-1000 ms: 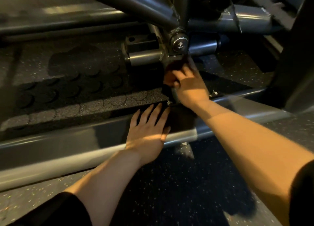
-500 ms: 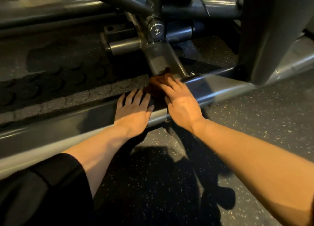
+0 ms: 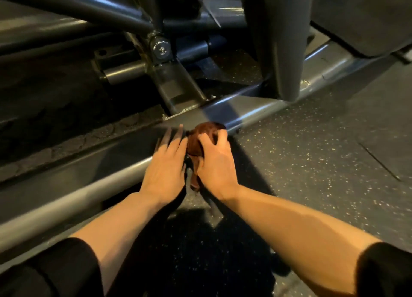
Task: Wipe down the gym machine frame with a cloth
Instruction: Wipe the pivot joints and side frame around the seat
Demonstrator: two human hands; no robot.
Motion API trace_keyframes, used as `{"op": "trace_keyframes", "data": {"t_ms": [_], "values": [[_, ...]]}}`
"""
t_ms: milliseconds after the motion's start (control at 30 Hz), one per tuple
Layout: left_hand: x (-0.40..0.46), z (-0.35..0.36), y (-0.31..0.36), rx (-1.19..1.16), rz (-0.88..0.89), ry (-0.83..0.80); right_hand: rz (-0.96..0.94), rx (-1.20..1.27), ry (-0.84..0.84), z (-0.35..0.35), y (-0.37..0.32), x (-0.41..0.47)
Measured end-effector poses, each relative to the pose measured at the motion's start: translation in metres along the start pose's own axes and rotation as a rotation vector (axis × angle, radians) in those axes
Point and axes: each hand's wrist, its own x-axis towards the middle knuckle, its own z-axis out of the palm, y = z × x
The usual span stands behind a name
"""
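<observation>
The cloth (image 3: 200, 138), a dark reddish-brown wad, sits bunched on the low grey rail (image 3: 78, 176) of the machine frame, at the spot where the rail's top face meets its rounded front edge, with a loose tail hanging down between the two hands toward the floor (image 3: 312, 163). The right hand (image 3: 217, 163) has its fingers curled over the wad and grips it against the rail, the thumb side tucked against the hanging tail. The left hand (image 3: 165, 169) lies just beside it, touching or nearly touching the cloth, its fingers straight and spread flat on the rail, holding nothing; their tips are blurred and in shadow. Both forearms reach in from the bottom of the view, with black sleeves (image 3: 55, 270) pushed up near the elbows. The rail runs diagonally from lower left to upper right. Just beyond the hands a flat bracket (image 3: 178, 89) rises from the rail to a bolted pivot (image 3: 161, 49), where slanted tubes (image 3: 89, 6) meet overhead. A wide grey upright (image 3: 281, 40) stands on the rail to the right of the bracket. Behind the rail on the left lies a dark studded mat (image 3: 66, 122). The floor is dark rubber flecked with pale specks, and the arms cast shadows across it below the hands.
</observation>
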Motion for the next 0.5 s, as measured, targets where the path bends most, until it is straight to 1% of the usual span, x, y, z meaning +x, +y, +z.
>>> {"op": "trace_keyframes", "data": {"t_ms": [67,100,167,200,233,267,333,400,500], "values": [[0.011,0.002,0.015,-0.018,0.016,-0.022,0.048,0.029,0.038,-0.01,0.007,0.011],[0.022,0.003,0.023,0.015,0.036,-0.063,0.131,0.023,0.058,-0.02,0.02,0.019],[0.043,0.004,0.033,0.079,0.053,-0.156,0.406,0.043,0.119,-0.04,0.048,0.037],[0.052,0.004,0.038,0.099,0.045,-0.206,0.549,0.107,0.167,-0.051,0.061,0.044],[0.06,0.004,0.044,0.124,0.026,-0.258,0.649,0.209,0.201,-0.057,0.073,0.05],[0.066,0.004,0.049,0.156,0.003,-0.305,0.691,0.334,0.227,-0.061,0.081,0.055],[0.073,0.005,0.056,0.22,-0.038,-0.365,0.672,0.53,0.222,-0.056,0.082,0.062],[0.075,0.001,0.056,0.234,-0.066,-0.399,0.63,0.562,0.231,-0.04,0.075,0.067],[0.076,-0.004,0.055,0.219,-0.081,-0.42,0.676,0.6,0.238,-0.035,0.076,0.083]]}}
